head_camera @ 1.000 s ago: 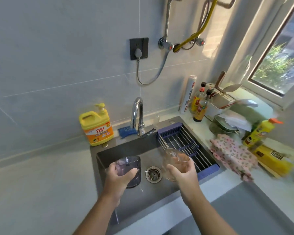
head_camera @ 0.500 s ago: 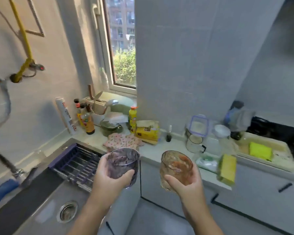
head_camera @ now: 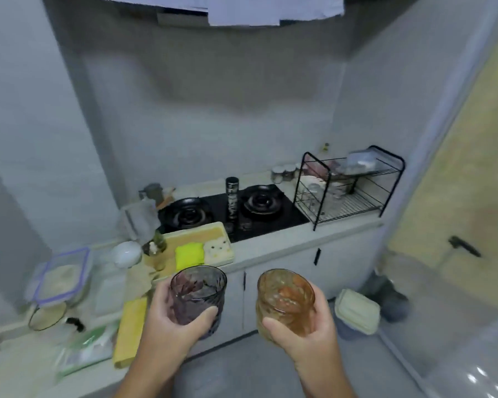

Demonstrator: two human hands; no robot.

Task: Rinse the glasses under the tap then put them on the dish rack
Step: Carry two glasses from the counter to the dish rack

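Left hand (head_camera: 167, 326) grips a purple glass (head_camera: 197, 294); right hand (head_camera: 308, 331) grips an amber glass (head_camera: 285, 300). Both glasses are upright, held well apart from the dish rack (head_camera: 348, 206), nearer and to its left. Stove (head_camera: 259, 208) just left of the rack.

Looks like a small home kitchen. Shows a black two-burner gas stove (head_camera: 230, 211) sunk in a pale counter (head_camera: 273, 244), with a black wire dish rack (head_camera: 348, 188) just beside it, white cabinet doors (head_camera: 282, 277) below, and a tray (head_camera: 197, 236) of sponges (head_camera: 189, 255) near a lidded food container (head_camera: 62, 275).
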